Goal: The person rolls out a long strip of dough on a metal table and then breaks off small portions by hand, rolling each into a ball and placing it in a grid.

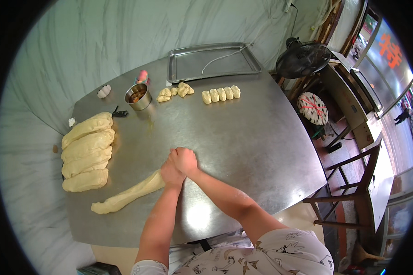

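A long, pale dough rope [128, 193] lies slantwise on the steel table, its thick far end running into my left hand [170, 173]. The fingers of that hand are closed round the dough. Pressed against it, just above and to the right, is my right hand [186, 160], curled into a closed grip. Whatever the right fingers hold is hidden between the two hands. To the left rest several thick dough logs [87, 153] side by side. Farther back stand a row of small cut dough pieces [221, 94] and a cluster of loose dough lumps [175, 91].
The steel table [243, 151] meets a marbled wall at the back and left. A metal tray [215, 64] sits at the far edge, with a steel pot [138, 97] and a black-handled tool [119, 112] to its left. Right of the table are a fan [303, 59], stool [312, 108] and chair [353, 197].
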Tool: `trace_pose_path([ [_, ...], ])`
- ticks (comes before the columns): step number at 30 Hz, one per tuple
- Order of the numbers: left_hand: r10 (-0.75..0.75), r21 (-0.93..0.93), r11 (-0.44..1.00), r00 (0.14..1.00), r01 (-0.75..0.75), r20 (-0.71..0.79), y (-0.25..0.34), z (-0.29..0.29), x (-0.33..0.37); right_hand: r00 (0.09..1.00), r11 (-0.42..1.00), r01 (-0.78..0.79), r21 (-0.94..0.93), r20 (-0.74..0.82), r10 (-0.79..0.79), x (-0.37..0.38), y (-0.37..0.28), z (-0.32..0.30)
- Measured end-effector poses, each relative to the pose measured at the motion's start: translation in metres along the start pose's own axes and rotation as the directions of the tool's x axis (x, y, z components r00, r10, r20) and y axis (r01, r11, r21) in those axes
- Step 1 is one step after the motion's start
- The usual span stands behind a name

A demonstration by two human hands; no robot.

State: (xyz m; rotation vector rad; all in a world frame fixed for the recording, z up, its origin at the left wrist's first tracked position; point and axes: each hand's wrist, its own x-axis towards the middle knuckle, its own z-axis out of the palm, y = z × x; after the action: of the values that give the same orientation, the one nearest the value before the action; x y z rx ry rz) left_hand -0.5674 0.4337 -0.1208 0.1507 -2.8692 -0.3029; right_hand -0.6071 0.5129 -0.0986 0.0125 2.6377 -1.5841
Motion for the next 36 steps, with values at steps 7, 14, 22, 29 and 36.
trace_pose_path([
  [7, -0.004, 0.091, 0.996, 0.974, -0.018, 0.226, 0.0, 0.0, 0.011, 0.997, 0.991, -0.021, -0.13, 0.07, 0.03, 0.013, 0.01, -0.011],
  [14, -0.165, -0.016, 0.985, 0.976, 0.169, 0.141, -0.01, 0.008, 0.019, 0.651, 0.728, 0.448, 0.52, 0.369, -0.664, -0.041, -0.008, -0.077],
  [22, 0.074, 0.235, 0.966, 0.986, -0.108, 0.147, -0.026, -0.035, -0.027, 0.977, 0.964, 0.144, 0.222, -0.189, -0.103, 0.192, 0.144, -0.268],
  [29, 0.217, 0.313, 0.917, 0.967, -0.249, 0.133, -0.049, -0.017, -0.016, 0.926, 0.999, 0.009, -0.042, -0.378, -0.024, 0.305, 0.16, -0.318],
  [36, 0.263, 0.251, 0.929, 0.962, -0.272, 0.068, -0.059, -0.008, 0.003, 0.954, 0.961, -0.164, -0.221, -0.282, 0.098, 0.338, 0.174, -0.289],
])
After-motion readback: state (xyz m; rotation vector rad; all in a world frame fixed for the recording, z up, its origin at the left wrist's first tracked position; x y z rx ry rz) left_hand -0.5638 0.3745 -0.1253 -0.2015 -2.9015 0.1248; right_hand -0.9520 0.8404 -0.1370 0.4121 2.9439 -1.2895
